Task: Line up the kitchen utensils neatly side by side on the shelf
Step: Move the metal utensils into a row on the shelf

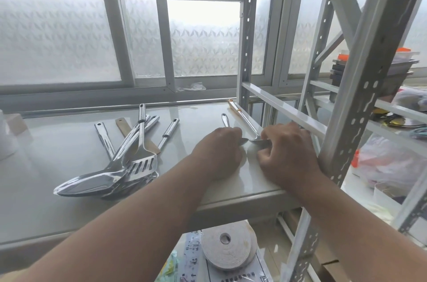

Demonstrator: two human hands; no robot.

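Observation:
On the white shelf (57,166), at its right end, lie two steel utensils side by side. My left hand (219,147) covers and grips the head of the shorter steel utensil (225,119), whose handle points away from me. My right hand (286,150) pinches the head of the long steel utensil with an orange-banded handle (242,117). A crossed heap of several steel utensils (129,161), among them a slotted turner (142,164), a big spoon (87,183) and a wooden spatula (124,128), lies left of centre.
A perforated grey upright (360,106) stands right beside my right hand. A white cross rail (284,108) runs along the shelf's right side. A roll of white tape (227,249) sits on the level below. Bags and boxes fill the neighbouring rack (392,154).

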